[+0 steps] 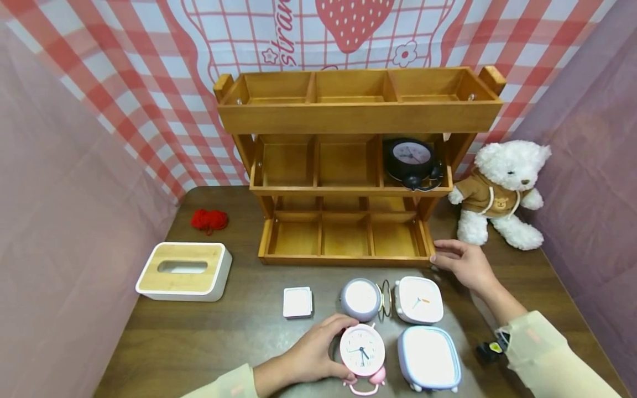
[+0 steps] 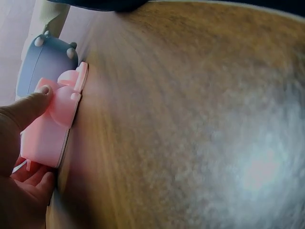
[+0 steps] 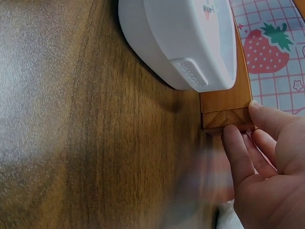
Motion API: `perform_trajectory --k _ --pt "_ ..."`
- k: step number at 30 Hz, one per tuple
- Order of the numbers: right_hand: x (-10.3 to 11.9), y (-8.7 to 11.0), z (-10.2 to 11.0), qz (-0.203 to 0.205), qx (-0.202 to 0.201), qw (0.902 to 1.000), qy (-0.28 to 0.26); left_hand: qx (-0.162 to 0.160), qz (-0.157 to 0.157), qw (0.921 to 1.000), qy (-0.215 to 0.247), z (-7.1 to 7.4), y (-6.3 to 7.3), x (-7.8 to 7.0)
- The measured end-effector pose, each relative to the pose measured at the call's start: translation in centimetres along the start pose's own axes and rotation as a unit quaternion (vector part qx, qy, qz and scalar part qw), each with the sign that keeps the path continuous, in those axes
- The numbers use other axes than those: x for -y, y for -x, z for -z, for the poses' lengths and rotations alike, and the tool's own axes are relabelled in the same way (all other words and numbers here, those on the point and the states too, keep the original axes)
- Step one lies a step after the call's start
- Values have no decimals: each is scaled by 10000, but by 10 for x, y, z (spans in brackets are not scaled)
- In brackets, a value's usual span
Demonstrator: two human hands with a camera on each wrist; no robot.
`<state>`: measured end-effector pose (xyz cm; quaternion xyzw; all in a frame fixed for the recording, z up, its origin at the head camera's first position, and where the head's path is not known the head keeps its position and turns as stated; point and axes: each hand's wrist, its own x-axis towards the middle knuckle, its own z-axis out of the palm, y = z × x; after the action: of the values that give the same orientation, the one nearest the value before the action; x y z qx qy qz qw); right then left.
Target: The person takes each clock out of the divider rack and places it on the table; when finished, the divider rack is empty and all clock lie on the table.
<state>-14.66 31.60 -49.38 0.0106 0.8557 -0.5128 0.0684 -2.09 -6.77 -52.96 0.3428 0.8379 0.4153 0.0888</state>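
Note:
My left hand (image 1: 318,349) grips a pink twin-bell alarm clock (image 1: 362,350), which lies face up on the table with its bells toward me. In the left wrist view the thumb presses beside a bell and the fingers reach the opposite end. My right hand (image 1: 466,266) holds the front right corner of a three-tier wooden shelf (image 1: 348,260); its thumb and fingertips pinch the bottom tier's end (image 3: 226,119). Near the left hand lie a grey round clock (image 1: 360,299), a white square clock (image 1: 419,300) and a blue-rimmed square clock (image 1: 429,357).
A black alarm clock (image 1: 411,157) lies in the middle tier's right compartment. A white teddy bear (image 1: 502,193) sits right of the shelf. To the left are a tissue box (image 1: 181,268), red yarn (image 1: 209,220) and a small white square object (image 1: 297,302). Curtains surround the table.

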Motion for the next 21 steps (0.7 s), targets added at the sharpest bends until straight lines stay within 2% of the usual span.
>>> perform_trajectory --k 10,13,17,21 --pt "0 0 1 27 18 10000 20 19 -292 9993 -214 9 3 0" --pt "1 -1 1 0 25 10000 19 81 -302 9992 -260 21 1 -4" --pt "2 0 1 -7 -11 10000 81 55 -154 9994 -316 42 -7 -13" --pt "2 0 1 52 -34 9999 99 -172 -115 9992 -350 65 -21 -22"
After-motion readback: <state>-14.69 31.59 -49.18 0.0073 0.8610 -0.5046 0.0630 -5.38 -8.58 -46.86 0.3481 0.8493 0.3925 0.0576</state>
